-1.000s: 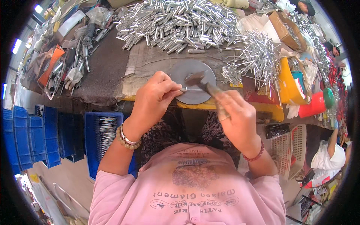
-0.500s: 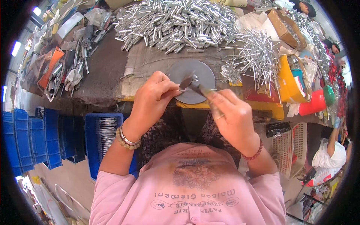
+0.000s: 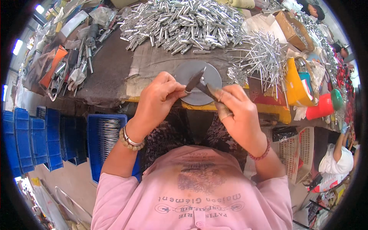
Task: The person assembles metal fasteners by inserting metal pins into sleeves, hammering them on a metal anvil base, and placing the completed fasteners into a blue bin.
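Note:
My right hand (image 3: 239,107) is closed round the handle of a dark hammer (image 3: 195,79), whose head slants across a round grey metal disc (image 3: 183,71) at the bench's front edge. My left hand (image 3: 161,97) pinches a small, thin metal piece (image 3: 187,92) at the disc's near left side, close to the lower end of the hammer head. Fingers and hammer hide most of that piece. Beyond the disc lies a big heap of short silvery metal tubes (image 3: 184,25). Thin metal rods (image 3: 264,57) are piled right of it.
Tools and bagged parts (image 3: 78,61) crowd the bench's left. A yellow container (image 3: 297,86) and a red cup (image 3: 320,105) stand at the right. Below are a blue crate (image 3: 92,153) of metal rods, stacked blue bins (image 3: 36,142) and a pale basket (image 3: 304,153). Another person (image 3: 337,157) is at far right.
The hammer, blurred before, shows sharply now, its head more upright over the disc. My right hand has risen slightly; my left hand keeps its pinch almost in place.

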{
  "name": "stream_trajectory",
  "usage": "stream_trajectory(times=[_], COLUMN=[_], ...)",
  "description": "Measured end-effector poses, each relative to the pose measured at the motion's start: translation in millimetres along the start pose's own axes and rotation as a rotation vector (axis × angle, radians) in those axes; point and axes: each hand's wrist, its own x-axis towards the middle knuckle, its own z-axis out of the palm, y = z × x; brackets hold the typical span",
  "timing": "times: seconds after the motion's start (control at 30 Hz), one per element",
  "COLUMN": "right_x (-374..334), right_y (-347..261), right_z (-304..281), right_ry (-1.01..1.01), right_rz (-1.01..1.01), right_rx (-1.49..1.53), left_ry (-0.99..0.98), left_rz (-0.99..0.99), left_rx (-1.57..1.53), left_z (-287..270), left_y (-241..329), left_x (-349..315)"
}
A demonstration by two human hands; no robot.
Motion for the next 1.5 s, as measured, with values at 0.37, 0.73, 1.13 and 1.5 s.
stream_trajectory(times=[0.37, 0.73, 1.13, 1.5], right_x=[2, -13, -29, -31], right_y=[-6, -29, -45, -36], right_z=[9, 14, 42, 60], right_ry=[-0.132, -0.514, -0.509, -0.603], right_rz=[-0.003, 0.825, 0.756, 0.845], right_rx=[-0.276, 0.741, 0.890, 0.873], left_ry=[-0.079, 0.183, 0.226, 0.739], left_rz=[-0.030, -0.322, -0.709, -0.884], left_rx=[-0.028, -0.287, -0.965, -0.470], left_z=[-8, 17, 15, -71], left_y=[1, 29, 35, -48], left_x=[-7, -52, -63, -172])
